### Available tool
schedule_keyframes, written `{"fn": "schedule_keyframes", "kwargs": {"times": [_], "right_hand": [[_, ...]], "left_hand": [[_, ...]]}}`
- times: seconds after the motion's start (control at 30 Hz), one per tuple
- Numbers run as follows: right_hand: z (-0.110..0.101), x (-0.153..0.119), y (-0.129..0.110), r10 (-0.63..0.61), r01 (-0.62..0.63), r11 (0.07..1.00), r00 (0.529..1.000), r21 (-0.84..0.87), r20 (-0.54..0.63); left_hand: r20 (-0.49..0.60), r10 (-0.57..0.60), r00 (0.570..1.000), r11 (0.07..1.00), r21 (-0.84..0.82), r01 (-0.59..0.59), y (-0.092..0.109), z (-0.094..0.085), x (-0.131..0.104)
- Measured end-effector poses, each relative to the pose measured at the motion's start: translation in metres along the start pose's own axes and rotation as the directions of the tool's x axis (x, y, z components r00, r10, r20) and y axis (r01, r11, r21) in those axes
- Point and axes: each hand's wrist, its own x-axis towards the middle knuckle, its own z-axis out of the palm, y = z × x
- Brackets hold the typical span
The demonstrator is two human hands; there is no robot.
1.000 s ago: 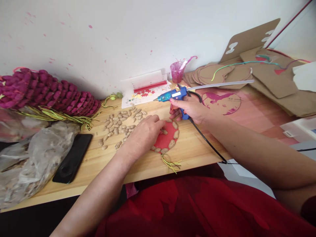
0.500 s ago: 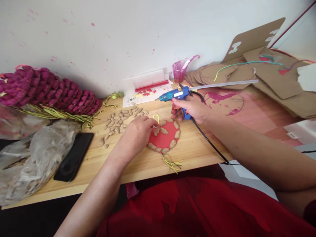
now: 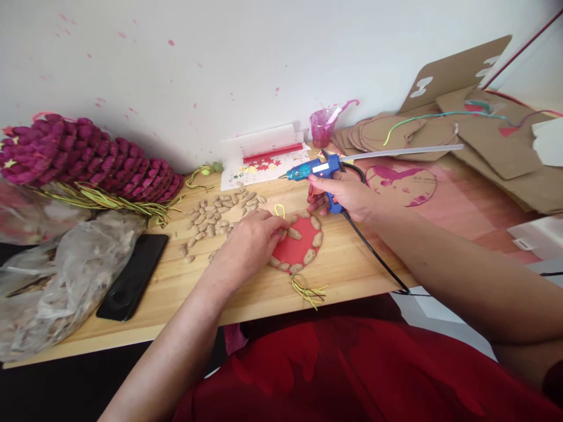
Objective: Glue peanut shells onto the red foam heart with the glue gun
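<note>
gluing peanuts (image 3: 309, 256) to the disc (image 3: 288, 248) on the table (image 3: 259, 296) is seemingly underway. the gun (image 3: 323, 168) is gripped by the right hand (image 3: 353, 194); any grasp by the left hand (image 3: 251, 239) is hidden. steady pressing is likely needed.

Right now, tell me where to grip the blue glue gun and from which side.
I'd take the blue glue gun by its handle, coming from the right, as the right hand does. The handle drops below the body, behind the nozzle, which points left. Better avoid the thin glue stick jutting from the rear, and leave the black cord free.
</note>
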Motion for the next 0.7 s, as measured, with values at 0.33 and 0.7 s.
{"fn": "schedule_keyframes", "kwargs": {"times": [0.33,0.7], "right_hand": [[-0.003,0.001,0.002,-0.01,0.01,1.0,1.0,-0.014,-0.001],[-0.002,-0.003,0.001,-0.002,0.001,0.998,1.0,-0.064,-0.004]], "left_hand": [[-0.267,-0.107,0.958,0.994,-0.02,0.105,-0.018,-0.036,0.004],[-0.581,-0.287,0.762,0.958,-0.184,0.22,-0.091,-0.042,0.018]]}}
